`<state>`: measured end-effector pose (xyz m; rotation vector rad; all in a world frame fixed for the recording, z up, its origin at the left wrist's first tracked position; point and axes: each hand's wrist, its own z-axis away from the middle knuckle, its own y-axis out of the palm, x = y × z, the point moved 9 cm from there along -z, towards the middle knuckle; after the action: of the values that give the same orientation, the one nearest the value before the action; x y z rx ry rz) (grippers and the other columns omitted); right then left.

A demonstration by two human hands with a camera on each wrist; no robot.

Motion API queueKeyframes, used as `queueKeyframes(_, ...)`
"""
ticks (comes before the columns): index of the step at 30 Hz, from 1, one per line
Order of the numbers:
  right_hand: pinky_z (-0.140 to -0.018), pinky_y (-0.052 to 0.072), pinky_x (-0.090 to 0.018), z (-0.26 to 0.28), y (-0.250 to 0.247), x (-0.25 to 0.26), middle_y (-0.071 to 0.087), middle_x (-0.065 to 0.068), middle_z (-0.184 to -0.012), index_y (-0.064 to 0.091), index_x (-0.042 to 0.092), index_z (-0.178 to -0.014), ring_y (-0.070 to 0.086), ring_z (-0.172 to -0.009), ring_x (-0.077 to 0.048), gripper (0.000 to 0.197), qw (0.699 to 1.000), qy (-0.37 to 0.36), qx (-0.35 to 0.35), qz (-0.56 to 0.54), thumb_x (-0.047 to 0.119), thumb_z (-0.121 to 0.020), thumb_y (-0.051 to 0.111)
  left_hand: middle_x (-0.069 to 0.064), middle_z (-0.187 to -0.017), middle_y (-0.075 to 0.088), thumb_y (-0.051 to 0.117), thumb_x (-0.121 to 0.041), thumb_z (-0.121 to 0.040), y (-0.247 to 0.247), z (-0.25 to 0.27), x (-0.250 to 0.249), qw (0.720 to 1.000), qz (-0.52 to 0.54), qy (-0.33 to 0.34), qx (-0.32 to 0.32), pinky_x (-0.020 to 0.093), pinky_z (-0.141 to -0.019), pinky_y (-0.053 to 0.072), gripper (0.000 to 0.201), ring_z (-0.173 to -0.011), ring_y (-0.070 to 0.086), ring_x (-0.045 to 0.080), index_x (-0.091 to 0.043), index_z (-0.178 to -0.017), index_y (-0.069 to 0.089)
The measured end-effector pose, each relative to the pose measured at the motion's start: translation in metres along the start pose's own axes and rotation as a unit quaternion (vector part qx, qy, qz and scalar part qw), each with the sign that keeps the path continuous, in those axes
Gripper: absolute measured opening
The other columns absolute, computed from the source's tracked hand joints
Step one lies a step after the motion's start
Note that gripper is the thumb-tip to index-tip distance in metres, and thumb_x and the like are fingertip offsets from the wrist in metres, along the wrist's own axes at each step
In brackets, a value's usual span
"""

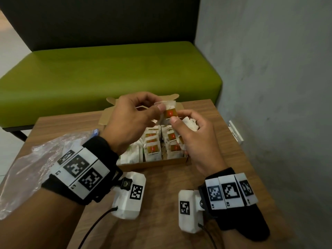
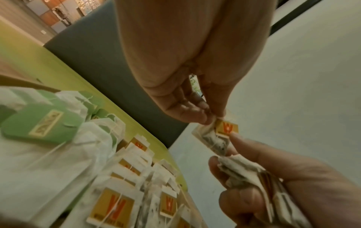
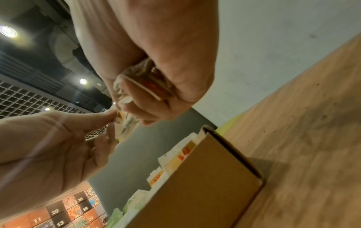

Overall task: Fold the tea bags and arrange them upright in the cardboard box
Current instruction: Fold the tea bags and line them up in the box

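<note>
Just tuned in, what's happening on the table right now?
A person is packing tea bags. Both hands hold one tea bag above the cardboard box: the left hand pinches its top, the right hand touches its tag while gripping a bunch of spare bags. Rows of bags already stand upright in the box.

the tea bag (image 1: 169, 112) pinched between the hands was white with an orange-yellow tag marked in red. the cardboard box (image 1: 154, 163) was plain brown. some bags (image 2: 42, 125) inside carried pale green tags. the table (image 1: 161, 212) showed wood grain, the bench (image 1: 107, 69) was lime green, and the wrist bands (image 1: 79, 169) bore black-and-white square codes.
</note>
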<state>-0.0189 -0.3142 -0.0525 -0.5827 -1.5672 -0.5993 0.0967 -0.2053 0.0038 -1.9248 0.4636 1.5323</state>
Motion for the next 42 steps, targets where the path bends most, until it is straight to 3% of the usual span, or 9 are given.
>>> queueKeyframes(6, -0.093, 0.055, -0.057, 0.001, 0.008, -0.001, 0.077, 0.000, -0.103, 0.075, 0.034, -0.101, 0.071, -0.106, -0.024, 0.041, 1.000, 0.005, 0.022, 0.008, 0.067, -0.081, 0.063, -0.001, -0.073, 0.070, 0.065, -0.016, -0.094, 0.008, 0.004, 0.005, 1.000, -0.006, 0.018, 0.021, 0.024, -0.059, 0.052, 0.007, -0.069, 0.067, 0.011, -0.015, -0.089, 0.061)
queueKeyframes(11, -0.090, 0.057, -0.056, 0.002, 0.003, -0.003, 0.079, -0.001, -0.097, 0.077, 0.029, -0.097, 0.073, -0.099, -0.023, 0.026, 1.000, 0.021, 0.007, -0.006, 0.050, -0.095, 0.062, -0.005, -0.072, 0.069, 0.062, -0.016, -0.096, 0.012, 0.006, 0.007, 0.999, -0.007, 0.023, 0.039, 0.023, -0.061, 0.053, 0.010, -0.071, 0.068, 0.011, -0.015, -0.087, 0.058)
queueKeyframes(19, -0.085, 0.059, -0.056, 0.001, -0.004, -0.004, 0.077, 0.000, -0.098, 0.076, 0.029, -0.090, 0.071, -0.101, -0.025, 0.024, 1.000, 0.014, -0.017, 0.017, 0.050, -0.079, 0.072, -0.001, -0.073, 0.068, 0.071, -0.022, -0.089, 0.011, 0.007, 0.008, 0.996, -0.066, 0.009, 0.055, 0.012, -0.050, 0.042, 0.012, -0.058, 0.057, 0.002, -0.012, -0.094, 0.067)
queueKeyframes(22, -0.078, 0.060, -0.060, 0.002, -0.011, -0.008, 0.077, -0.003, -0.094, 0.076, 0.031, -0.086, 0.072, -0.096, -0.031, 0.015, 0.998, 0.042, -0.045, 0.002, 0.046, -0.085, 0.072, 0.001, -0.076, 0.074, 0.073, -0.023, -0.087, 0.012, 0.005, 0.015, 0.989, -0.117, -0.010, 0.093, 0.012, -0.051, 0.043, 0.009, -0.060, 0.059, 0.003, -0.014, -0.090, 0.070)
queueKeyframes(27, -0.054, 0.052, -0.033, 0.002, -0.030, -0.020, 0.075, -0.004, -0.083, 0.073, 0.029, -0.081, 0.072, -0.076, -0.027, 0.013, 0.989, 0.104, -0.090, -0.045, 0.034, -0.093, 0.071, -0.001, -0.074, 0.070, 0.071, -0.025, -0.089, 0.031, 0.012, 0.032, 0.964, -0.178, -0.028, 0.196, 0.032, -0.060, 0.051, 0.007, -0.066, 0.062, 0.013, -0.021, -0.087, 0.067)
queueKeyframes(29, -0.049, 0.050, -0.028, 0.002, -0.032, -0.021, 0.073, -0.001, -0.078, 0.072, 0.024, -0.086, 0.070, -0.069, -0.020, 0.010, 0.988, 0.112, -0.096, -0.051, 0.031, -0.094, 0.070, -0.003, -0.076, 0.067, 0.068, -0.028, -0.091, 0.044, 0.016, 0.037, 0.944, -0.232, -0.003, 0.236, 0.032, -0.061, 0.048, 0.009, -0.066, 0.059, 0.013, -0.021, -0.088, 0.063)
queueKeyframes(33, -0.059, 0.047, -0.038, 0.002, -0.032, -0.025, 0.069, -0.005, -0.075, 0.072, 0.028, -0.081, 0.060, -0.069, -0.027, 0.012, 0.988, 0.115, -0.100, -0.038, 0.032, -0.092, 0.071, -0.011, -0.077, 0.056, 0.060, -0.032, -0.096, 0.057, 0.018, 0.042, 0.903, -0.361, 0.045, 0.229, 0.024, -0.059, 0.036, 0.012, -0.070, 0.052, 0.005, -0.029, -0.087, 0.053)
queueKeyframes(37, -0.062, 0.046, -0.043, 0.002, -0.032, -0.026, 0.067, -0.007, -0.077, 0.071, 0.032, -0.078, 0.059, -0.071, -0.028, 0.013, 0.986, 0.122, -0.103, -0.042, 0.034, -0.091, 0.072, -0.010, -0.083, 0.061, 0.059, -0.031, -0.097, 0.057, 0.011, 0.041, 0.899, -0.389, 0.075, 0.187, 0.030, -0.063, 0.044, 0.009, -0.076, 0.056, 0.011, -0.029, -0.090, 0.054)
queueKeyframes(42, -0.062, 0.046, -0.042, 0.001, -0.032, -0.027, 0.067, -0.005, -0.076, 0.072, 0.029, -0.080, 0.059, -0.071, -0.027, 0.012, 0.986, 0.126, -0.100, -0.045, 0.035, -0.091, 0.072, -0.013, -0.080, 0.060, 0.065, -0.023, -0.092, 0.068, 0.017, 0.045, 0.892, -0.368, 0.060, 0.256, 0.023, -0.061, 0.040, 0.017, -0.074, 0.055, 0.005, -0.032, -0.082, 0.055)
